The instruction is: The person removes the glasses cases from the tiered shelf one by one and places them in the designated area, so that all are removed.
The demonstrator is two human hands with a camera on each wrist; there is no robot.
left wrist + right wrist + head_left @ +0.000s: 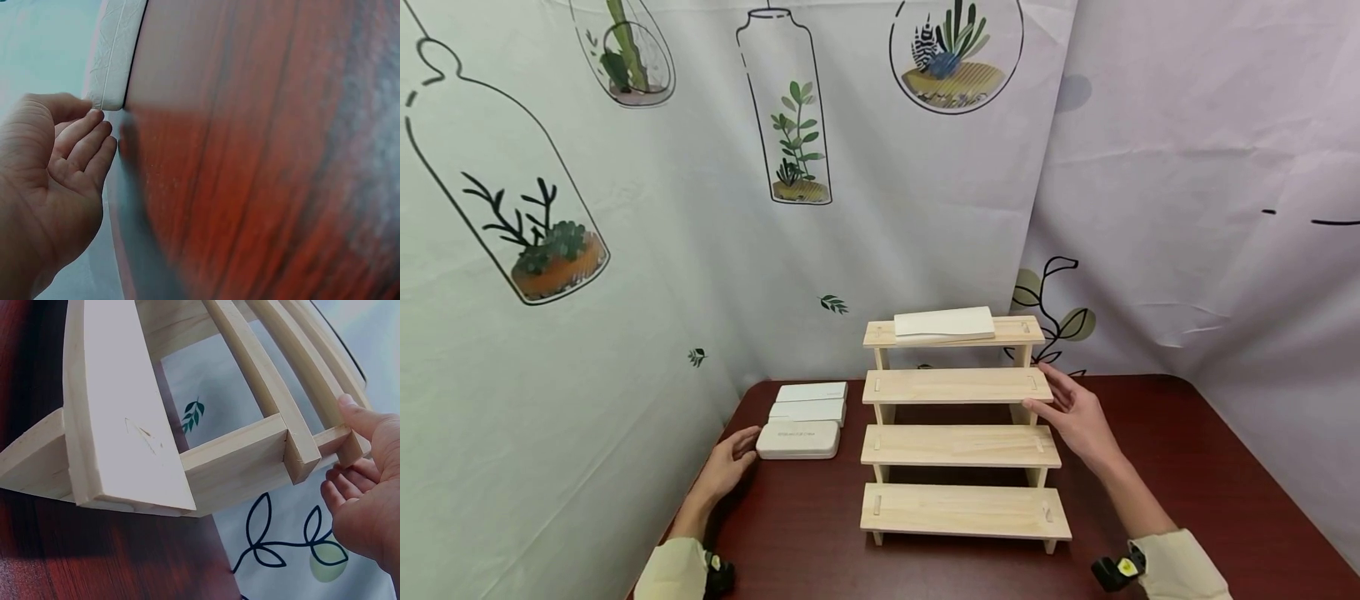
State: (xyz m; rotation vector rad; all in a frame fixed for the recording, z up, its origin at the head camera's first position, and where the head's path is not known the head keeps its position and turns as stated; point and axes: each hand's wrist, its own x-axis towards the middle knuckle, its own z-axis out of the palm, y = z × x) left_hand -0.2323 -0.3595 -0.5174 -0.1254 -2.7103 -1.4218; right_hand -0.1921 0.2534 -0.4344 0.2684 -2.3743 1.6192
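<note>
A light wooden tiered stand [966,510] rises in steps on the dark red table. At the right end of its second-highest shelf, my right hand [1078,421] grips the board, thumb at the front edge and fingers behind. The right wrist view shows that hand [369,475] with its thumb on the board's edge. My left hand [724,468] has its fingertips at the left end of a white rounded case [797,440] with faint lettering. In the left wrist view, loosely bent fingers of the left hand [69,162] meet the corner of this case [115,62].
Two white boxes, a middle one [808,410] and a rear one [812,392], lie behind the case. Another flat white box [943,322] rests on the stand's top shelf. A plant-printed curtain [880,250] hangs around the table [797,533].
</note>
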